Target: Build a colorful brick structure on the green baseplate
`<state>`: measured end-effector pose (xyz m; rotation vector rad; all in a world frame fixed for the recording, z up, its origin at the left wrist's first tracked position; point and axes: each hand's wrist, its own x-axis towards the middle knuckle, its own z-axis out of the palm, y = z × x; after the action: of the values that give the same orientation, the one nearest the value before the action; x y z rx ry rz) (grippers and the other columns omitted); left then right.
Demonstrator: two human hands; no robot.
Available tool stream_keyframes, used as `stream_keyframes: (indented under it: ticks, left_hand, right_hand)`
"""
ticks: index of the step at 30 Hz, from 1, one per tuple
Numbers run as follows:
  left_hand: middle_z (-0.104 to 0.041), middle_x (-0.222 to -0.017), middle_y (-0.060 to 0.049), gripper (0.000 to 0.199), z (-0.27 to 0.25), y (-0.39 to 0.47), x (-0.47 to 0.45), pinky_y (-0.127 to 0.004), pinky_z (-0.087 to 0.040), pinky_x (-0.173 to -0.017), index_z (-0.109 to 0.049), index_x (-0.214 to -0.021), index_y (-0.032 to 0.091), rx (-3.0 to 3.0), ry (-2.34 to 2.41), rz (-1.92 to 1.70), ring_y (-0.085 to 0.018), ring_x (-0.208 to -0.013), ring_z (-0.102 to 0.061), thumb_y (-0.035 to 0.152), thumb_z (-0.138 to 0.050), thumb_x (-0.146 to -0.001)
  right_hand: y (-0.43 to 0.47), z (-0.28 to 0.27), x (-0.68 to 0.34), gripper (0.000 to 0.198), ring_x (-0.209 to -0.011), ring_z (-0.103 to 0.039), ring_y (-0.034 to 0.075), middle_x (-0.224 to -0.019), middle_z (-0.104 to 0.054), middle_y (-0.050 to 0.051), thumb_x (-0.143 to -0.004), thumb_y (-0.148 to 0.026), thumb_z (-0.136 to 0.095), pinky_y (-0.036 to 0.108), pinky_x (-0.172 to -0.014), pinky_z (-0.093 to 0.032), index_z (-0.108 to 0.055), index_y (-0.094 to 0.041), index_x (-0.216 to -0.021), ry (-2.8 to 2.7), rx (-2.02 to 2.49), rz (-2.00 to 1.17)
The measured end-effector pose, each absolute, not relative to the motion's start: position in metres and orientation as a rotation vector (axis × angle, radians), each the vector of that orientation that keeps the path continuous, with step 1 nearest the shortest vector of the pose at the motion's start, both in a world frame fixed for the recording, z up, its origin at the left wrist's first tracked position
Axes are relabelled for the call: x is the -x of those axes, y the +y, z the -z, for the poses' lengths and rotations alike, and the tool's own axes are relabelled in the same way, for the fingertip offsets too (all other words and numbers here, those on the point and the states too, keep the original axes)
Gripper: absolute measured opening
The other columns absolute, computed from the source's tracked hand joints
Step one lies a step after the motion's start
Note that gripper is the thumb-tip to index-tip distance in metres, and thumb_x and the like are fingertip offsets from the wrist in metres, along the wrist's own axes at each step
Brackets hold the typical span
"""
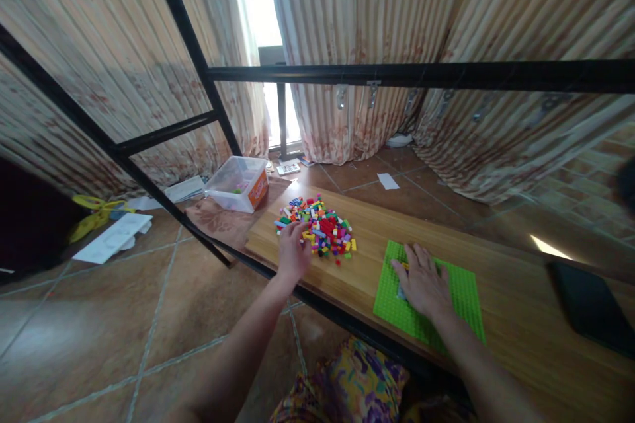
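Picking out bricks seems underway: the left hand (292,254) curls at the brick pile (331,228) near the bench's (364,281) left end, its grip unclear; the right hand (425,281), apart, spreads over the green baseplate (465,297) by the front edge. A fingertip pinch seems called for.

Blown-out daylight enters between curtains (322,20) at upper centre; floor tiles (54,344) shine at lower left; the outer edges look blurred and stretched.
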<state>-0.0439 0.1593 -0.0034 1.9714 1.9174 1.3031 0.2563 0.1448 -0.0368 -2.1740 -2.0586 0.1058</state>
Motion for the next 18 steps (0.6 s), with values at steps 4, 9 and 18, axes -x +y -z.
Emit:
stream_keyframes:
  ticks: [4,9,18]
  left_hand:
    - [-0.059,-0.113,-0.009,0.038,0.011,0.185,0.092,-0.043,-0.046,-0.100,-0.066,-0.108,0.019,-2.149,1.992,-0.915,-0.025,-0.110,-0.054,0.006,-0.052,-0.076]
    - [-0.062,-0.105,-0.009,0.019,0.014,0.190,0.103,-0.043,-0.048,-0.096,-0.070,-0.094,0.019,-2.257,1.914,-0.819,-0.024,-0.103,-0.056,0.018,-0.055,-0.082]
    - [-0.065,-0.076,-0.002,0.019,-0.013,0.164,0.072,-0.036,-0.052,-0.080,-0.065,-0.080,0.017,-1.401,1.524,-1.260,-0.018,-0.076,-0.064,0.034,-0.068,-0.073]
  right_hand:
    - [0.147,0.037,-0.259,0.071,-0.140,-0.026,0.031,-0.152,-0.033,0.016,-0.094,-0.057,-0.016,0.059,-0.109,-0.021,-0.035,-0.013,-0.145,-2.006,2.172,-0.069]
    - [0.143,0.036,-0.266,0.062,-0.134,-0.035,0.032,-0.147,-0.040,0.017,-0.094,-0.052,-0.022,0.056,-0.105,-0.028,-0.041,-0.015,-0.141,-1.935,2.138,-0.028]
    - [0.103,0.008,-0.247,0.052,-0.124,-0.047,0.029,-0.133,-0.055,0.016,-0.094,-0.048,-0.032,0.048,-0.104,-0.035,-0.057,-0.015,-0.125,-1.690,1.814,-0.065]
